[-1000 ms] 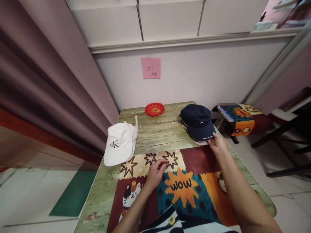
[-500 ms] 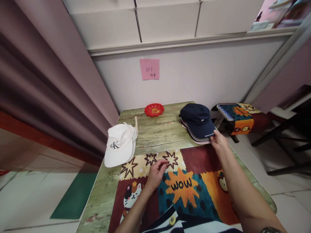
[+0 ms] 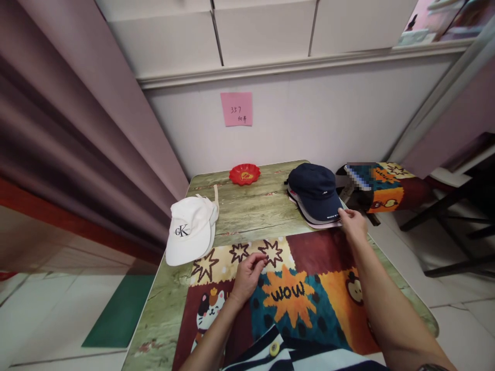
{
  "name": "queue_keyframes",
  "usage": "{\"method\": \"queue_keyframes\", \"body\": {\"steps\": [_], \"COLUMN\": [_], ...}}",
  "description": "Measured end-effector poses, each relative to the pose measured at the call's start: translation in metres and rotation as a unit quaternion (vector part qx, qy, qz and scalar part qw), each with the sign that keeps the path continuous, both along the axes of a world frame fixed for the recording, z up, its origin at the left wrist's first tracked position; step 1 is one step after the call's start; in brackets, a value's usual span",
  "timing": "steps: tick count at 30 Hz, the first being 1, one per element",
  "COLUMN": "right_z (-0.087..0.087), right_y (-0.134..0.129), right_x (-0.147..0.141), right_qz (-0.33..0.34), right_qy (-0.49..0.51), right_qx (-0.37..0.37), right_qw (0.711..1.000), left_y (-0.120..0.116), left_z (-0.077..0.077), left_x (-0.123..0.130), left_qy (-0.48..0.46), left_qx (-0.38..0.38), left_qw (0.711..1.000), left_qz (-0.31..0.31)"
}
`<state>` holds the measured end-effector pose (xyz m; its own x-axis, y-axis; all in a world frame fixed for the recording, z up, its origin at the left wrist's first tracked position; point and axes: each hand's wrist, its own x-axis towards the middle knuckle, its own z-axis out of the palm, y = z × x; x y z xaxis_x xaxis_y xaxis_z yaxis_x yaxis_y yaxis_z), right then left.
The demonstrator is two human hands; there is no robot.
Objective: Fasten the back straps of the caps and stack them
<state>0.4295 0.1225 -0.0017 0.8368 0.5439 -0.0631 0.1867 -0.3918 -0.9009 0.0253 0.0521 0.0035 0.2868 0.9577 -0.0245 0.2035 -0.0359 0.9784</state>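
A navy baseball cap (image 3: 311, 180) lies on top of a small stack of caps at the table's far right. Under its brim, the edges of a lighter cap (image 3: 303, 208) show. My right hand (image 3: 353, 224) pinches the front right corner of the navy brim, thumb on top and the other fingers partly hidden. Over the patterned mat (image 3: 313, 252), my left hand (image 3: 249, 275) hovers or rests with curled fingers, thumb and forefinger close together and nothing visible in them. To its left a white cap (image 3: 191, 226) with a dark "CK" logo sits with its brim toward me.
A red scalloped dish (image 3: 245, 174) stands at the back of the wood-patterned table (image 3: 247, 211). Behind it rises a white wall with a pink note (image 3: 236, 109). A curtain (image 3: 116, 93) hangs at left; a stool with a patterned cover (image 3: 386, 198) stands beyond the right edge.
My right hand has shifted slightly to the right at the brim's corner. The caps have stayed almost where they were, and my left hand keeps its pose.
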Motion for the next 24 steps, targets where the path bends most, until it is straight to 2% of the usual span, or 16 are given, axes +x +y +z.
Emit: {"method": "queue_keyframes", "body": {"steps": [3,5,8,11,15,19,24], "right_z": [0.006,0.012,0.022,0.029,0.024,0.015,0.011], "right_y": [-0.005,-0.002,0.012,0.029,0.044,0.047,0.045], "right_x": [-0.002,-0.008,-0.022,-0.038,-0.054,-0.057,-0.058], "right_qz": [0.000,0.005,0.035,0.082,0.082,0.084,0.078], "right_qy": [-0.072,-0.111,-0.184,-0.237,-0.253,-0.236,-0.246], "right_qx": [-0.044,-0.045,-0.046,-0.079,-0.131,-0.168,-0.140], "right_qw": [0.996,0.993,0.981,0.965,0.955,0.953,0.956], "left_y": [0.000,0.000,0.000,0.000,-0.001,-0.002,-0.002], "left_z": [0.000,0.001,0.001,0.000,0.002,0.003,0.002], "left_x": [0.000,0.000,0.001,0.001,0.001,0.001,0.002], "left_qy": [0.004,0.006,0.008,0.007,0.004,0.012,0.006], "left_qx": [0.001,0.001,0.002,0.003,0.003,0.009,0.011], "left_qw": [1.000,1.000,1.000,1.000,1.000,1.000,1.000], "left_qz": [-0.001,-0.001,-0.001,0.001,0.002,0.001,0.006]}}
